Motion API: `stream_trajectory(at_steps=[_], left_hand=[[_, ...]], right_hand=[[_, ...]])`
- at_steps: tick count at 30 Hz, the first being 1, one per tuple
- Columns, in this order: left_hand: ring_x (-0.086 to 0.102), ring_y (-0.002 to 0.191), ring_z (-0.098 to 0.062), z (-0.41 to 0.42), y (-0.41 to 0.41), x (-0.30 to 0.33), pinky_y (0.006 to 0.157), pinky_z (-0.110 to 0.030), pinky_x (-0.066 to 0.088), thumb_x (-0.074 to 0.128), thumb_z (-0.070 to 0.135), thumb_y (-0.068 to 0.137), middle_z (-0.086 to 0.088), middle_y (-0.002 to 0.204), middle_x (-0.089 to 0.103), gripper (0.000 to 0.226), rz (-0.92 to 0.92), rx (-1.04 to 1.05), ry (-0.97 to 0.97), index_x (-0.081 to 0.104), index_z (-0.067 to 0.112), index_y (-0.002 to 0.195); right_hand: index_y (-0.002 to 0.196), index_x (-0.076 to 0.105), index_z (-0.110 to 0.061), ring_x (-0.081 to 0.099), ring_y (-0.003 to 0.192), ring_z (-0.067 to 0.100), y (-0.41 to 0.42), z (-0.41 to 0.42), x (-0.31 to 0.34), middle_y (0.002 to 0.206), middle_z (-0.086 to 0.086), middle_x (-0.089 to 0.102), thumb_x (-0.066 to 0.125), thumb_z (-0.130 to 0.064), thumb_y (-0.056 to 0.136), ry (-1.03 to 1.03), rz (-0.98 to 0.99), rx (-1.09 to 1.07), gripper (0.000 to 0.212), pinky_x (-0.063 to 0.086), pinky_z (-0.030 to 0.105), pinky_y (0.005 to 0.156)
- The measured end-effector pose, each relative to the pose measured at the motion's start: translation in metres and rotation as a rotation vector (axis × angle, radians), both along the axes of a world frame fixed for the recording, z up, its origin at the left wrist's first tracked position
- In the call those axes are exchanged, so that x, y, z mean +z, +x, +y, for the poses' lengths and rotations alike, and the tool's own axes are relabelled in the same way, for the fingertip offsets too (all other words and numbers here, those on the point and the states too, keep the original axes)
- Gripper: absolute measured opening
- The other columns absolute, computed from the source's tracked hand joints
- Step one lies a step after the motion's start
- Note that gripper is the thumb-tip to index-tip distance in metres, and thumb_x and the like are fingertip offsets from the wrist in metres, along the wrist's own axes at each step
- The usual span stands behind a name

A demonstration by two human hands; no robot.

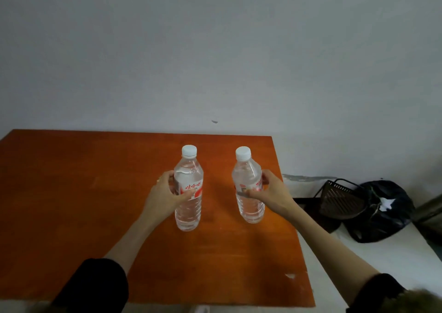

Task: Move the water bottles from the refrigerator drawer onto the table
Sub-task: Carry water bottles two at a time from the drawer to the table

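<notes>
The left hand (165, 193) is wrapped around the labelled waist of the left bottle (188, 188), thumb in front and fingers behind; the right hand (271, 192) holds the right bottle (248, 186) the same way at its label. Both bottles stand upright on the orange table (71, 193), apart from each other, white caps on. They look full of water, so probably fairly heavy, with thin clear walls that likely give under a hard squeeze; the ribbed lower body and label band seem the surest places to hold. Nothing else stands on the table near them. Off its right edge, well apart, lie a dark basket (339, 200) and a black bag (382, 212)
</notes>
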State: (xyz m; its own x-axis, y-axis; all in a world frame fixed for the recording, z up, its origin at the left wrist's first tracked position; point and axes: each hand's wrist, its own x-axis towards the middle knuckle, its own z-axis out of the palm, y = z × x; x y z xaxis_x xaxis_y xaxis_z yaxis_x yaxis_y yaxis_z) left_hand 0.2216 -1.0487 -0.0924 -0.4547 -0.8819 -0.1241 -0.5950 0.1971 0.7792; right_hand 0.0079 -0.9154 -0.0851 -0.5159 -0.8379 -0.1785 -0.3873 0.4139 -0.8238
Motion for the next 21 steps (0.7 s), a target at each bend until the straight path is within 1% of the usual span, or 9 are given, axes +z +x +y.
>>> stream_trajectory(at_steps=[2,4,5,7,10,12,15,17,21], left_hand=[[0.056,0.111,-0.020,-0.038,-0.010,-0.009,0.088,-0.032,0.049,0.075,0.030,0.071,-0.006,0.133,0.052,0.073,0.027,-0.036,0.039,0.039,0.013,0.132],[0.055,0.106,-0.014,-0.074,-0.020,-0.016,0.083,-0.026,0.047,0.075,0.027,0.071,-0.006,0.132,0.053,0.070,0.050,-0.085,0.053,0.040,0.014,0.130],[0.054,0.106,-0.013,-0.090,-0.025,-0.019,0.083,-0.025,0.046,0.075,0.026,0.071,-0.005,0.132,0.052,0.069,0.055,-0.101,0.062,0.040,0.015,0.130],[0.053,0.113,-0.017,-0.124,-0.036,-0.027,0.089,-0.031,0.046,0.075,0.025,0.072,-0.004,0.134,0.051,0.069,0.060,-0.118,0.084,0.039,0.016,0.130],[0.049,0.123,-0.021,-0.166,-0.054,-0.036,0.099,-0.042,0.043,0.075,0.025,0.073,-0.002,0.139,0.047,0.071,0.058,-0.149,0.125,0.036,0.020,0.133],[0.047,0.126,-0.020,-0.188,-0.064,-0.043,0.100,-0.042,0.041,0.074,0.026,0.073,0.000,0.140,0.045,0.073,0.068,-0.183,0.152,0.035,0.022,0.135],[0.045,0.127,-0.016,-0.209,-0.076,-0.052,0.101,-0.040,0.039,0.074,0.030,0.073,0.003,0.141,0.044,0.075,0.085,-0.222,0.169,0.034,0.024,0.136],[0.044,0.128,-0.014,-0.218,-0.082,-0.059,0.103,-0.041,0.039,0.073,0.032,0.073,0.005,0.142,0.043,0.075,0.095,-0.230,0.173,0.033,0.028,0.136],[0.042,0.130,-0.015,-0.228,-0.090,-0.065,0.105,-0.042,0.039,0.073,0.027,0.075,0.003,0.145,0.039,0.075,0.121,-0.243,0.182,0.032,0.027,0.138]], right_hand=[[0.128,0.045,-0.018,0.052,0.108,0.015,-0.009,-0.035,-0.011,0.124,-0.001,0.055,0.077,-0.035,0.071,0.023,-0.021,-0.013,0.068,0.043,0.028,0.090],[0.130,0.044,-0.018,0.050,0.115,0.018,-0.017,-0.071,-0.020,0.130,0.001,0.051,0.077,-0.034,0.071,0.046,-0.029,-0.030,0.070,0.042,0.030,0.092],[0.131,0.044,-0.019,0.048,0.117,0.019,-0.021,-0.087,-0.025,0.132,0.001,0.048,0.077,-0.033,0.071,0.061,-0.032,-0.032,0.070,0.041,0.031,0.094],[0.133,0.043,-0.023,0.046,0.120,0.019,-0.029,-0.118,-0.033,0.134,0.001,0.045,0.077,-0.032,0.072,0.079,-0.055,-0.027,0.071,0.040,0.035,0.098],[0.135,0.041,-0.026,0.047,0.123,0.020,-0.043,-0.158,-0.046,0.136,-0.001,0.046,0.076,-0.028,0.073,0.103,-0.081,-0.003,0.072,0.039,0.040,0.102],[0.136,0.040,-0.027,0.048,0.123,0.018,-0.051,-0.181,-0.052,0.136,-0.003,0.048,0.077,-0.026,0.074,0.110,-0.124,0.003,0.073,0.040,0.038,0.101],[0.137,0.040,-0.027,0.049,0.117,0.014,-0.058,-0.205,-0.057,0.131,-0.007,0.052,0.076,-0.021,0.075,0.090,-0.207,0.001,0.072,0.040,0.033,0.096],[0.137,0.040,-0.027,0.049,0.113,0.010,-0.060,-0.218,-0.060,0.128,-0.009,0.053,0.074,-0.018,0.076,0.079,-0.246,0.005,0.070,0.039,0.034,0.097],[0.137,0.041,-0.025,0.046,0.114,0.006,-0.062,-0.237,-0.064,0.131,-0.008,0.051,0.072,-0.012,0.079,0.071,-0.289,0.025,0.067,0.035,0.030,0.096]])
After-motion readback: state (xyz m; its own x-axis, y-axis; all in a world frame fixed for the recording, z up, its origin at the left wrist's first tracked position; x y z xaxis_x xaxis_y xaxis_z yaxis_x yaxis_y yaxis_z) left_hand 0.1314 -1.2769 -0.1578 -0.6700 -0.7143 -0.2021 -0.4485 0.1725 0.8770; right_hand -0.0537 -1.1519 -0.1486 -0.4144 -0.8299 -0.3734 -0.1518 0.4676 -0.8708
